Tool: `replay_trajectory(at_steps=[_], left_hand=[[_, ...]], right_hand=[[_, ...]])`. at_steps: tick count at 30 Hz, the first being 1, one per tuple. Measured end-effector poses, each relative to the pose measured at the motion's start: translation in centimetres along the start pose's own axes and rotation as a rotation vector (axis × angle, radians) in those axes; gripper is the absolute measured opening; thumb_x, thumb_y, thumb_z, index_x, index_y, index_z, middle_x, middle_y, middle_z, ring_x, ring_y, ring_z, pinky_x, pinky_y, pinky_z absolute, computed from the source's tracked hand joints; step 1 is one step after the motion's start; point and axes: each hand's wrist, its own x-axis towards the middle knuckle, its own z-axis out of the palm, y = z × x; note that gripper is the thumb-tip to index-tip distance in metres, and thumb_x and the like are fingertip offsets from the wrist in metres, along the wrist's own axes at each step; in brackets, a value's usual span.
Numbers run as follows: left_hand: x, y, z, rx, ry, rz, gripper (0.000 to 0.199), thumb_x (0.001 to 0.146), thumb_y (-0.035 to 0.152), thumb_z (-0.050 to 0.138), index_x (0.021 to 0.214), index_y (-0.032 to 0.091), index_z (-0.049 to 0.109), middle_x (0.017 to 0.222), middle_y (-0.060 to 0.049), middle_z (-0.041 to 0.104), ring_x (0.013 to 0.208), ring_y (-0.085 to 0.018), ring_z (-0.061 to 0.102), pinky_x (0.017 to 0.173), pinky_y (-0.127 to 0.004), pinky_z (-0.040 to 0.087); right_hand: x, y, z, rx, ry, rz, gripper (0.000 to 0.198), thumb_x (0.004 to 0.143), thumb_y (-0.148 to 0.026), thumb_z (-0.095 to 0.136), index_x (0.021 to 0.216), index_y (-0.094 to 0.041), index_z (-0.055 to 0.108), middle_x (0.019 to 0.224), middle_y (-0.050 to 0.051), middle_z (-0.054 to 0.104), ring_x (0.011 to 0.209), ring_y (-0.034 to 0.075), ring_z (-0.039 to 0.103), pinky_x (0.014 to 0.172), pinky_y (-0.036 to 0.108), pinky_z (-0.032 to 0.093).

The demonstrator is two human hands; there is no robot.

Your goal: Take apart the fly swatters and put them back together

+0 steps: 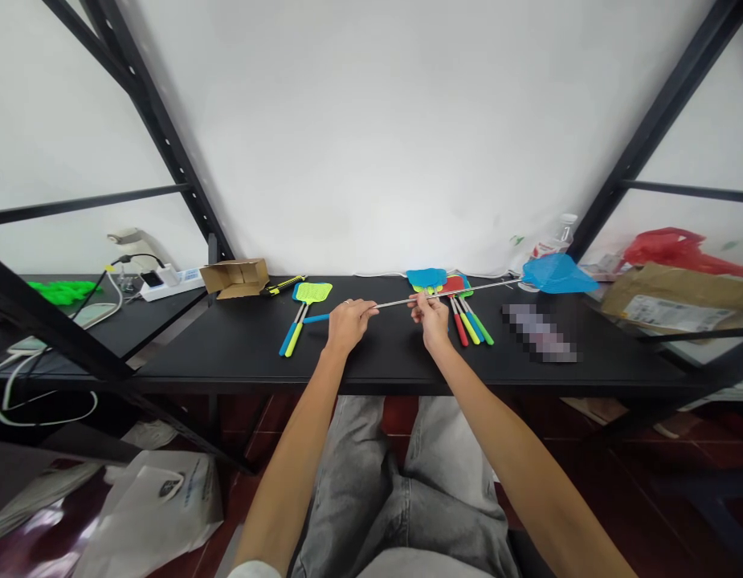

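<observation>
A blue fly swatter (561, 274) with a long extended metal rod spans the desk in both my hands, its flat head out to the right. My left hand (349, 323) is closed round the blue handle near where the rod begins. On the rod's middle my right hand (430, 318) pinches with thumb and fingers. Left of my left hand lie a yellow-green swatter (314, 293) and a blue-handled one, side by side. Just beyond my right hand several more swatters rest together, among them a red one (459, 319) and a blue head (425, 278).
An open cardboard box (235, 278) and a yellow-black utility knife (287, 285) lie at the desk's back left. A plastic bottle (557, 237) stands behind the swatter head. At right is a brown parcel (678, 299); black shelf posts (166, 144) flank the desk.
</observation>
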Motion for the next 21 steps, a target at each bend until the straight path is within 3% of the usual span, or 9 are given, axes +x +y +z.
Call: replay_trajectory(at_steps=[9, 21], left_hand=[[-0.2, -1.4, -0.6, -0.044, -0.054, -0.034, 0.031, 0.095, 0.044, 0.055, 0.11, 0.026, 0.075, 0.097, -0.005, 0.076, 0.09, -0.02, 0.067, 0.079, -0.03, 0.047], [-1.5, -3.6, -2.7, 0.009, -0.049, -0.067, 0.033, 0.096, 0.046, 0.053, 0.108, 0.025, 0.075, 0.095, -0.006, 0.076, 0.088, -0.022, 0.067, 0.078, -0.032, 0.048]], right_hand=[[0.6, 0.0, -0.8, 0.087, 0.149, -0.061, 0.046, 0.076, -0.062, 0.071, 0.074, -0.016, 0.067, 0.062, 0.0, 0.061, 0.05, 0.008, 0.05, 0.045, 0.022, 0.037], [0.8, -0.2, -1.1, 0.107, 0.178, -0.091, 0.048, 0.075, -0.065, 0.071, 0.073, -0.017, 0.062, 0.061, -0.002, 0.057, 0.049, 0.008, 0.048, 0.045, 0.022, 0.038]])
